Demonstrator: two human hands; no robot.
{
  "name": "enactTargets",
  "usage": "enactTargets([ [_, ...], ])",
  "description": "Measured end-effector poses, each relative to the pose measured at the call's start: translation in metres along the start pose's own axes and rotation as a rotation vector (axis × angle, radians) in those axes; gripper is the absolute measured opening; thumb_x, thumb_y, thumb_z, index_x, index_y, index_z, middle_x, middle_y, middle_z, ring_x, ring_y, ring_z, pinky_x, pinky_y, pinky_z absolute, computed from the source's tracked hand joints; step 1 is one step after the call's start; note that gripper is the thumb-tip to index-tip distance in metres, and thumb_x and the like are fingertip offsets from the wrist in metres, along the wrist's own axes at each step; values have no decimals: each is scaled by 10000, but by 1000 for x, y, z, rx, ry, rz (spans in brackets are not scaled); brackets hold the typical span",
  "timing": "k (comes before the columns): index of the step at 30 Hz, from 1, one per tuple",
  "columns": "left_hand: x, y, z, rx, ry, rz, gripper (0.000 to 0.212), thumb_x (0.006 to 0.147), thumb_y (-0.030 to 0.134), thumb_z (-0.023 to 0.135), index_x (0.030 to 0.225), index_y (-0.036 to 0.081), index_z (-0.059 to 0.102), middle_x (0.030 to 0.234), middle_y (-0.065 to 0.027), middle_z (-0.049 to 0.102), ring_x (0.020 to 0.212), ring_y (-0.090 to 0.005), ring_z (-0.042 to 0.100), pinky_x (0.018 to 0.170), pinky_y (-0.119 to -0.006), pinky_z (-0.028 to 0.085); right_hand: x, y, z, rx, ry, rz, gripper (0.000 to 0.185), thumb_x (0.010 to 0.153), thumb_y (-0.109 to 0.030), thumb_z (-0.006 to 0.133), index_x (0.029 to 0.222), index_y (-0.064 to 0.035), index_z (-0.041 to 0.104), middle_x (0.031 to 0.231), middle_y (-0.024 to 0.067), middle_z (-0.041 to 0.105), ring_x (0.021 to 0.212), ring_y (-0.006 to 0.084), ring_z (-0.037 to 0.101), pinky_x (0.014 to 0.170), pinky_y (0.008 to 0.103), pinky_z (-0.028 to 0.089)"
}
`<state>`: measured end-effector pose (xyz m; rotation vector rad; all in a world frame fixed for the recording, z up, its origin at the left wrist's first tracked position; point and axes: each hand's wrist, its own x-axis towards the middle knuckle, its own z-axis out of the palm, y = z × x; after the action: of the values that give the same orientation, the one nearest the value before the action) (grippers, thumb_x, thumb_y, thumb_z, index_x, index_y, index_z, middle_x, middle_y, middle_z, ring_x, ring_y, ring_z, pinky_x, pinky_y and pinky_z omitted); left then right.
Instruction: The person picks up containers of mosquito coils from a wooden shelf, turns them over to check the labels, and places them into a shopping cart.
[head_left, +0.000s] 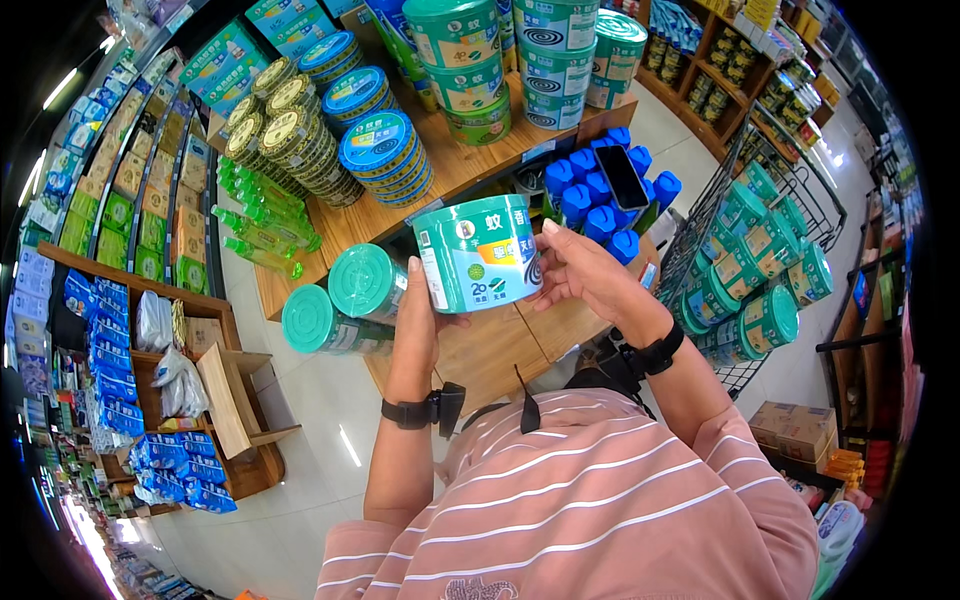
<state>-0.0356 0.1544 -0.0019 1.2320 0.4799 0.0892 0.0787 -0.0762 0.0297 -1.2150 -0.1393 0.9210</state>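
Note:
Between my two hands is a teal mosquito-coil tub (477, 255), held above the low front part of a wooden display. My left hand (421, 319) grips its left side and underside, with the fingers mostly hidden. On the tub's right side are the fingertips of my right hand (574, 270). Just left of my left hand stand more teal tubs (365, 281), one partly behind my forearm. Stacks of teal tubs (457, 60) rise on the wooden display, beside flat round blue-lidded tins (382, 150).
A wire shopping cart (739, 375) filled with teal tubs stands at the right. Blue-capped bottles (577, 202) with a smartphone (621, 177) on top are beyond my right hand. Green bottles (262, 225) and gold tins (307, 146) stand on the display. A wooden stand (229, 401) is at left.

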Motion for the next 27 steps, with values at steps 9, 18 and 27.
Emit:
enactTargets([
  [9, -5, 2, 14, 17, 28, 57, 584, 1100, 585, 350, 1158, 80, 638, 920, -74, 714, 689, -157, 652, 563, -301, 533, 6, 7, -12, 17, -25, 12, 618, 1059, -585, 479, 1312, -23, 526, 1045, 139, 600, 903, 270, 687, 727, 419, 626],
  [18, -12, -1, 22, 149, 32, 180, 569, 1093, 488, 489, 1411, 20, 547, 1030, -15, 667, 800, -82, 599, 637, -245, 489, 17, 10, -28, 49, -143, 106, 1001, 952, -850, 314, 1513, -31, 445, 1426, 199, 547, 1219, 343, 618, 901, 535, 586],
  [27, -12, -4, 27, 131, 6, 188, 611, 1071, 449, 570, 1482, 3, 496, 1036, 15, 630, 802, -44, 517, 661, -218, 419, 18, 7, -26, 66, -68, 127, 976, 937, -846, 386, 1515, -61, 445, 1363, 136, 603, 1097, 284, 651, 876, 440, 563],
])
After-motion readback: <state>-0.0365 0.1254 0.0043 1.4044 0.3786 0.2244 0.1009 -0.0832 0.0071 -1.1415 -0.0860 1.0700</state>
